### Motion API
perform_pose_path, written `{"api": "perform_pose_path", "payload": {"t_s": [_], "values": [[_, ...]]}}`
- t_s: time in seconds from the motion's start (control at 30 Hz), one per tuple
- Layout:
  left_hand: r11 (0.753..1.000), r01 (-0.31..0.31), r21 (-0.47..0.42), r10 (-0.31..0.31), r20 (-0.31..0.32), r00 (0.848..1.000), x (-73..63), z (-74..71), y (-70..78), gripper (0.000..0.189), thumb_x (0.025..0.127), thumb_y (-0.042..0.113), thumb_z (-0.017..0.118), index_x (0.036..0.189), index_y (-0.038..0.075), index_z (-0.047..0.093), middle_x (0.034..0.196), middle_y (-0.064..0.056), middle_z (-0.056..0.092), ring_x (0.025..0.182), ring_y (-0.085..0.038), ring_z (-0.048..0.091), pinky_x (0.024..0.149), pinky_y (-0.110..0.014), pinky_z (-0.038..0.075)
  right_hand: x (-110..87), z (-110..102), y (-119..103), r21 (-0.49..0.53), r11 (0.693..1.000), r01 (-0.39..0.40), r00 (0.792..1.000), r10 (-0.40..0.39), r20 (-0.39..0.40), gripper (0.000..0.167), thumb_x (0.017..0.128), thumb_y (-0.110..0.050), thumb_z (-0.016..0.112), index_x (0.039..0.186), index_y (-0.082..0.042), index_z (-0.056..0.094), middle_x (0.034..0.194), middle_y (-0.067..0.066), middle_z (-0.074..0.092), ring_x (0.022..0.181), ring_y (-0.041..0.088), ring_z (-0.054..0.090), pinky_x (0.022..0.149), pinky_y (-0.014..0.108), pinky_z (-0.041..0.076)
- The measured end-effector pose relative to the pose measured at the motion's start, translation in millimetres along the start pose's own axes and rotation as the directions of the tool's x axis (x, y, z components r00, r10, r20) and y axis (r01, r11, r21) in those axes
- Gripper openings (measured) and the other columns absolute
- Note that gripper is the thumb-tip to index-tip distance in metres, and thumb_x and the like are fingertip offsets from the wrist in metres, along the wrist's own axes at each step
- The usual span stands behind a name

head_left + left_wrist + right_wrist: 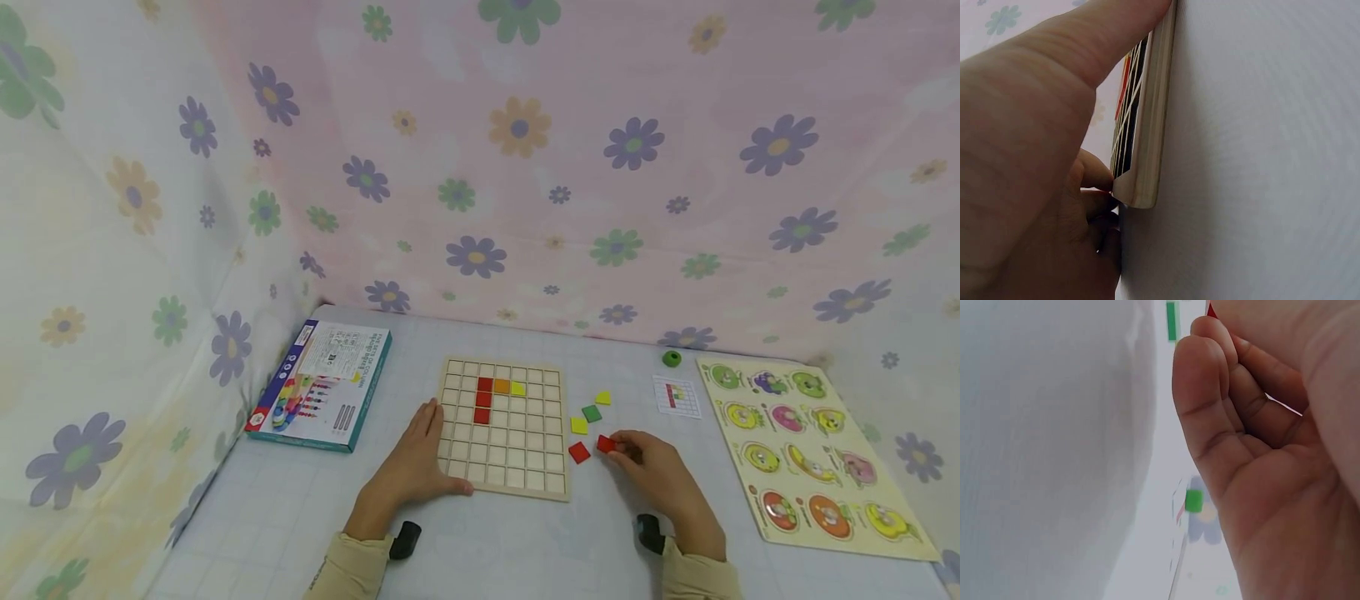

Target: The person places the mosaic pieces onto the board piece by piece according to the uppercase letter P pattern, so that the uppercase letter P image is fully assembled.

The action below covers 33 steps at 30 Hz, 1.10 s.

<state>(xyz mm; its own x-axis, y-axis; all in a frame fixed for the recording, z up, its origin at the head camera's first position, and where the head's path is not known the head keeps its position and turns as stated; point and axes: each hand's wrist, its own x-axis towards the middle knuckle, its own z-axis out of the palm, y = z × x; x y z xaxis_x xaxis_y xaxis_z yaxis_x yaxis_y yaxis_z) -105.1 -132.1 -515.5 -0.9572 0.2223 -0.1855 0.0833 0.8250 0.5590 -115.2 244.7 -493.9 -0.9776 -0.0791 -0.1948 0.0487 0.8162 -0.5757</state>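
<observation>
Wooden grid board [516,437], head view: right of left hand [407,468], whose thumb and fingers spread wide against two edges, probably steadying it; right hand [663,477] pinches red tile [605,444], loose tiles [579,426] near its fingertips, likely for easy reach | left wrist: thumb along board's edge | right wrist: fingers half curled, tile's red corner showing

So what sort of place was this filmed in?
Probably a screened-off play area: floral sheeting lines the sides in view, and the table holds a wooden grid board and a fruit puzzle board.
</observation>
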Motion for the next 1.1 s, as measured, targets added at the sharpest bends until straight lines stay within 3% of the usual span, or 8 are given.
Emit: {"api": "perform_pose_path", "payload": {"t_s": [0.37,0.63,0.9,1.1], "values": [[1.0,-0.001,-0.01,0.001,0.006,1.0,-0.2,-0.3,-0.4,0.142,0.062,0.068,0.088,0.163,0.002,0.013,0.173,-0.016,0.008,0.161,-0.034,0.008,0.128,-0.052,0.022,3.4,5.9,-30.1,0.047,0.991,0.126,0.992,-0.126,-0.012,0.032,0.095,-0.016,0.072,0.123,-0.002,0.068,0.105,0.005,0.07,0.094,0.017,0.065,0.086,0.037,0.057],[1.0,0.002,-0.008,-0.001,0.013,1.0,-0.7,-0.9,0.0,0.143,0.062,0.068,0.088,0.164,0.003,0.012,0.173,-0.016,0.008,0.161,-0.035,0.008,0.128,-0.052,0.022,5.6,14.1,-48.4,0.043,0.988,0.151,0.988,-0.151,-0.004,0.029,0.094,-0.013,0.072,0.121,-0.002,0.068,0.101,0.003,0.07,0.094,0.017,0.065,0.087,0.038,0.057],[1.0,-0.004,-0.004,0.004,0.001,1.0,-0.5,0.4,-0.9,0.141,0.063,0.068,0.088,0.164,0.003,0.013,0.173,-0.016,0.008,0.161,-0.034,0.008,0.128,-0.051,0.022,9.2,22.6,-65.2,0.034,0.984,0.173,0.985,-0.174,0.008,0.029,0.095,-0.015,0.073,0.121,-0.005,0.068,0.096,-0.001,0.068,0.086,0.011,0.061,0.074,0.026,0.054],[1.0,-0.005,-0.002,0.005,-0.004,1.0,-1.2,-0.8,1.0,0.141,0.063,0.066,0.089,0.163,0.001,0.014,0.172,-0.017,0.009,0.16,-0.035,0.009,0.128,-0.051,0.023,11.7,30.5,-78.2,0.058,0.972,0.227,0.974,-0.227,-0.002,0.026,0.094,-0.014,0.074,0.118,-0.004,0.07,0.098,0.0,0.068,0.087,0.011,0.059,0.079,0.031,0.055]]}}
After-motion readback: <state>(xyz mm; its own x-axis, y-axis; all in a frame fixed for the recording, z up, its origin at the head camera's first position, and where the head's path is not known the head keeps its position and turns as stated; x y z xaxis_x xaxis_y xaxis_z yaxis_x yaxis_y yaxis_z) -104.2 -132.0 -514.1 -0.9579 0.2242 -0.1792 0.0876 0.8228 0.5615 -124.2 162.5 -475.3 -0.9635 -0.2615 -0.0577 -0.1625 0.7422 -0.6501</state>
